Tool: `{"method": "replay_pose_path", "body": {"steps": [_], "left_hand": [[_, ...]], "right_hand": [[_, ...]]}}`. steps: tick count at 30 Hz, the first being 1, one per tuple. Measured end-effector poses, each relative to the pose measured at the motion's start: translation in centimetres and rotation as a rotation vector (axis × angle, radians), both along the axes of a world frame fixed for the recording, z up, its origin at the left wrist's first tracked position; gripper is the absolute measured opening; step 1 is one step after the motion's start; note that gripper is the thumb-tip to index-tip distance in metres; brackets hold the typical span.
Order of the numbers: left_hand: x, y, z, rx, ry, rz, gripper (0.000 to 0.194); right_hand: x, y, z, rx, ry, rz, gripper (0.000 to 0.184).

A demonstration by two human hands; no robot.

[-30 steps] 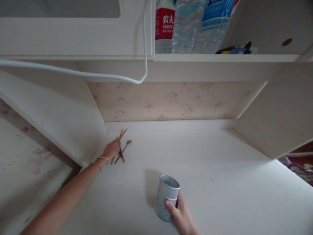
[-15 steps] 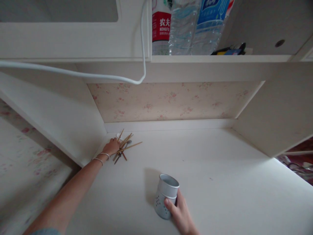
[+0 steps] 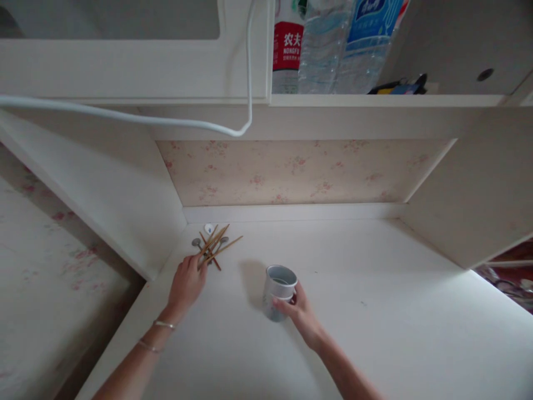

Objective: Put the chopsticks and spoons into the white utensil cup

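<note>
My left hand [image 3: 189, 283] is at the near end of a loose pile of utensils by the left panel. Its fingers are curled on the lower ends of wooden chopsticks [image 3: 213, 244], and the fingertips are partly hidden. Among the crossed chopsticks lie metal spoons [image 3: 196, 242] and a small white piece with a blue mark [image 3: 209, 228], perhaps a spoon. My right hand [image 3: 303, 311] grips a silver metal utensil holder [image 3: 278, 297] from its right side, thumb in front. The holder is roughly upright, its open mouth facing up, and no utensils show inside.
The white tabletop [image 3: 375, 333] is bounded by a left panel [image 3: 104, 183], a right panel [image 3: 491, 183] and floral wallpaper [image 3: 300, 172]. Overhead, a shelf [image 3: 387, 100] carries plastic bottles [image 3: 325, 50]. A white cable [image 3: 166, 119] hangs in front of the cabinet.
My left hand has drawn back toward me to the near end of the pile, uncovering a spoon. My right hand has moved the holder farther from me, closer to the pile.
</note>
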State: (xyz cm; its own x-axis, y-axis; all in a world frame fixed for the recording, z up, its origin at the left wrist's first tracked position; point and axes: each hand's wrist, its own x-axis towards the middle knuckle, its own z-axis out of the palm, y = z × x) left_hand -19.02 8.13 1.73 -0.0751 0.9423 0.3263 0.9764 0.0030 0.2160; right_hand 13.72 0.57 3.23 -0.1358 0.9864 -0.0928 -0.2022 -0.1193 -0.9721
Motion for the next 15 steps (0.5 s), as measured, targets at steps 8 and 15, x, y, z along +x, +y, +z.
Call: {"method": "replay_pose_path", "body": {"steps": [8,15], "left_hand": [[1.8,-11.0,-4.4,0.163,-0.079,-0.057,0.038],[3.6,-16.5,-8.5,0.276,-0.071,-0.092,0.04]], "right_hand": [[-5.1,13.1,0.3,0.184,-0.44,-0.151,0.064],[-8.7,21.3,-0.9,0.205,-0.57,-0.231,0.069]]}}
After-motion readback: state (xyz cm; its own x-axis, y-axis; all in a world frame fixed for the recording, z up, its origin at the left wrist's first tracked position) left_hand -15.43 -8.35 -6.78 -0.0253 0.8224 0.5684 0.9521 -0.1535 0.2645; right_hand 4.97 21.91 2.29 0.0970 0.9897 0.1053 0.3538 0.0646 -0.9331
